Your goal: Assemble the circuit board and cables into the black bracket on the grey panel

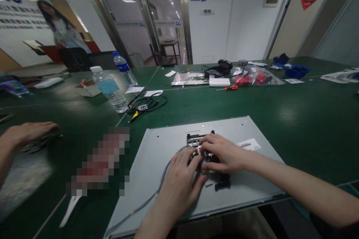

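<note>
A flat grey-white metal panel [157,164] lies on the green table in front of me. At its middle sits a black bracket-like part [193,139], mostly covered by my hands. My left hand [182,173] has its fingers bent down onto the part from the left. From the right, my right hand [221,153] curls its fingers around the same part, its tips close to those of my left hand. What lies under the fingertips is hidden. A grey cable [146,203] runs from the part along the panel's left side. A small black piece [223,182] shows below my right hand.
Another person's hand [30,134] rests at the far left. Two water bottles [110,89] [125,69] and black cables [151,101] stand or lie beyond the panel. Farther back are an orange screwdriver [230,88], plastic bags with red items [256,76] and a blue tray [297,71].
</note>
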The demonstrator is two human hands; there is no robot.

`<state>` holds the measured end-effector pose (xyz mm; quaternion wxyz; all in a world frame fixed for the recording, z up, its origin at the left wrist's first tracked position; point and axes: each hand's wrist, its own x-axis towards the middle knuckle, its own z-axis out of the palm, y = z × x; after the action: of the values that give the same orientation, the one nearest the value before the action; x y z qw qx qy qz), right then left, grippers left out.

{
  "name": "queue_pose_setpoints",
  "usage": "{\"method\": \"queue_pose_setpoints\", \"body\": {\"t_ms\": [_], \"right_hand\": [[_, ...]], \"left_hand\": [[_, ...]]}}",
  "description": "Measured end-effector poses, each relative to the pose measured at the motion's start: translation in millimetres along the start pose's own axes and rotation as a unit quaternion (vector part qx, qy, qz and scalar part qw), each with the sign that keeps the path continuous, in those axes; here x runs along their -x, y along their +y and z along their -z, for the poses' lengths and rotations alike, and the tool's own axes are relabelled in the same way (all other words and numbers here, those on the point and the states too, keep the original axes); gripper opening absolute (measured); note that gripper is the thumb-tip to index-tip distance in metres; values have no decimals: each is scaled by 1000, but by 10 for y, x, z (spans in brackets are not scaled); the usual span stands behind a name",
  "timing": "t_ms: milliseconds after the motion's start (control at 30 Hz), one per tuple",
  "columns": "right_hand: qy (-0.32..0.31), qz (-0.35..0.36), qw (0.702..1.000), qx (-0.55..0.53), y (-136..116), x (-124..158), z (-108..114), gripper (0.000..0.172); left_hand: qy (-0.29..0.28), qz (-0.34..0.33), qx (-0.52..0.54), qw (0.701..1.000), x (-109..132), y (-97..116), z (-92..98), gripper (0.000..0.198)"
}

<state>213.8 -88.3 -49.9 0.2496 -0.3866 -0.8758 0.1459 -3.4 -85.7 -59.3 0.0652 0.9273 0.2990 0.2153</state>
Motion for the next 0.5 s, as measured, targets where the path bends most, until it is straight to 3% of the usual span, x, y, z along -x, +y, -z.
{"method": "queue_pose_setpoints", "body": {"t_ms": [133, 500], "right_hand": [[9, -6, 1000, 10, 11, -4, -7, 15], [5, 17, 1000, 8, 17, -3, -15, 28]], "left_hand": [[-7, 8, -2, 1000, 8, -13, -15, 41], [-4, 8, 2, 1000, 12, 4, 2, 42]]}}
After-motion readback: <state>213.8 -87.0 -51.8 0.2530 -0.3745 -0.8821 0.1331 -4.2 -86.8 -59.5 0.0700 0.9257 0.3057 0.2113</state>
